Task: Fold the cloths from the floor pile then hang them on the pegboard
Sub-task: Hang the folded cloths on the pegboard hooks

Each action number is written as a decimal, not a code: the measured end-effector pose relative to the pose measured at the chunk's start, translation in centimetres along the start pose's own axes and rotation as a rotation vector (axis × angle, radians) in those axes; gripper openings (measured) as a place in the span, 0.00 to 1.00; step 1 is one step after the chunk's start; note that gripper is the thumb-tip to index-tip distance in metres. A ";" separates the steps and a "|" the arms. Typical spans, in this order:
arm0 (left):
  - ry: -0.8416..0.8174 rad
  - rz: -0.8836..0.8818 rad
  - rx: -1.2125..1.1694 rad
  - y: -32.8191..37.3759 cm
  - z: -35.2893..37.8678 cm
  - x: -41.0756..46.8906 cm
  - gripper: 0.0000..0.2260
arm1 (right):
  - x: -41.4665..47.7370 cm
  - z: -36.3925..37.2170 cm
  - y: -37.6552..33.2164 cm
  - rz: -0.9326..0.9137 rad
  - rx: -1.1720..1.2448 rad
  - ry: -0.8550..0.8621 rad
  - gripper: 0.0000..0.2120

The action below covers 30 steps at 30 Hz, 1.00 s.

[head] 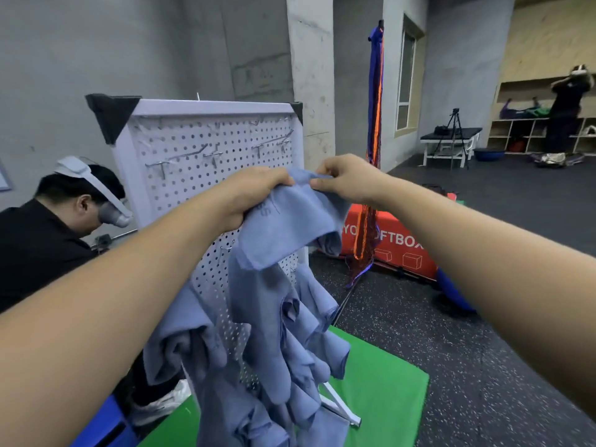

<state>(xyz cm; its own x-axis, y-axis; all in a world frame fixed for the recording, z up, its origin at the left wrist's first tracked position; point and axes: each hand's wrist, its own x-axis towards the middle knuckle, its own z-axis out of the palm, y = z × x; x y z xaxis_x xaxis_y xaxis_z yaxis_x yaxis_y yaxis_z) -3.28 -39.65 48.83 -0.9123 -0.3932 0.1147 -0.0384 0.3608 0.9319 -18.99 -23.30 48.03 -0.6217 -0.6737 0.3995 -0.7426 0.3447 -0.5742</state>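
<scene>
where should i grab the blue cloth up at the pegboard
Its top edge, from the front, a hand on each side, as the left hand and right hand do: the blue cloth hangs limp, so only a spread edge stays taut.

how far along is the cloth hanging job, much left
Done: several blue cloths already hang on the lower half of the pegboard. In hand: the left hand and right hand grip one more cloth in front of the board, not yet hung. Left: getting it onto a hook; the top hooks are bare. The floor pile is out of view, so the remaining count is unknown.
</scene>
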 end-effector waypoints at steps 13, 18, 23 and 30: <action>0.294 0.179 0.941 -6.6 -1.7 5.5 0.07 | 5.1 12.0 2.3 -0.017 -0.398 0.300 0.12; 0.217 0.278 1.116 -6.0 -1.4 4.6 0.10 | 3.2 12.7 2.2 -0.067 0.035 0.284 0.05; 0.013 0.102 1.030 -5.1 -0.9 3.4 0.04 | 2.2 12.3 2.0 0.057 0.206 -0.026 0.12; -0.224 0.046 1.186 -5.4 0.6 2.5 0.12 | 1.5 11.2 2.9 -0.020 -0.168 -0.107 0.21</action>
<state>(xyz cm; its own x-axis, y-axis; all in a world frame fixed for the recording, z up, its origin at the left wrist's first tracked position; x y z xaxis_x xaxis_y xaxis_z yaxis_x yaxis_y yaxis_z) -5.57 -42.05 43.92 -0.9687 -0.2460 -0.0323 -0.2467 0.9689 0.0196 -19.30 -30.62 38.92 -0.5828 -0.7443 0.3262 -0.7914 0.4287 -0.4358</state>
